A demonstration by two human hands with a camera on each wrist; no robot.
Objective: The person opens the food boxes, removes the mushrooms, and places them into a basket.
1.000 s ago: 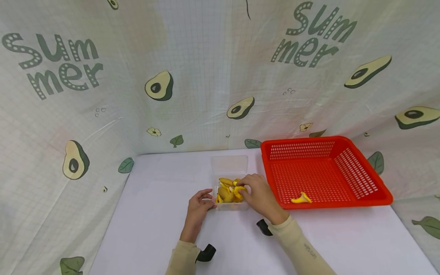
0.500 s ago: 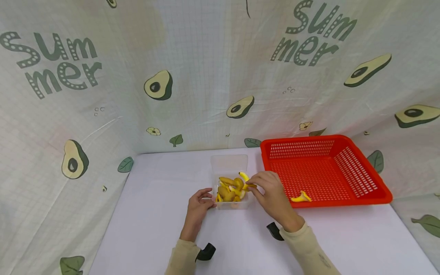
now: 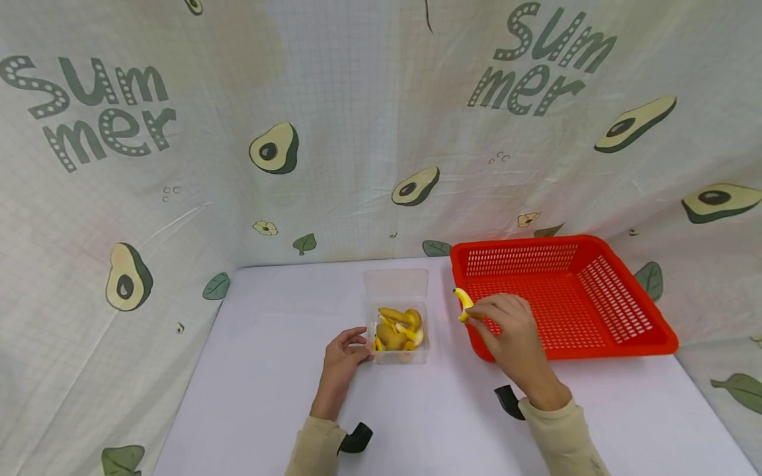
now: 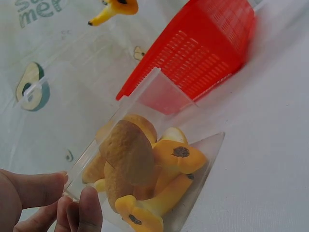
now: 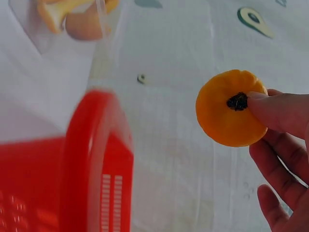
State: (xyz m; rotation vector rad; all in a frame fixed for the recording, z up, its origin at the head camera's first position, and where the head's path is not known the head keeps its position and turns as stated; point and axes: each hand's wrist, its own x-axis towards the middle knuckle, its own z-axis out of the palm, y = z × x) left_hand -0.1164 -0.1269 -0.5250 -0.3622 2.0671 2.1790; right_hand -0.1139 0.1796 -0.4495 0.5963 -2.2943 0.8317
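Note:
My right hand (image 3: 514,334) pinches a yellow toy mushroom (image 3: 464,304) above the near left corner of the red basket (image 3: 645,350). In the right wrist view, the thumb lies against the mushroom's round orange underside or cap (image 5: 217,118), near a dark spot; which side this is I cannot tell. A clear plastic box (image 3: 399,358) with its lid (image 3: 395,284) raised holds several yellow and brownish toy mushrooms (image 3: 393,338). At the box's left side, my left hand (image 3: 344,360) grips its corner, as the left wrist view shows.
The red basket stands to the right of the box on a white tabletop (image 3: 274,311). A patterned cloth (image 3: 339,99) hangs behind and beside the table. Black mounts (image 3: 355,439) sit at both wrists.
My right hand has lifted the mushroom out of the box and carried it right to the basket. The mushroom seen in the basket earlier is now hidden behind that hand. My left hand stays put.

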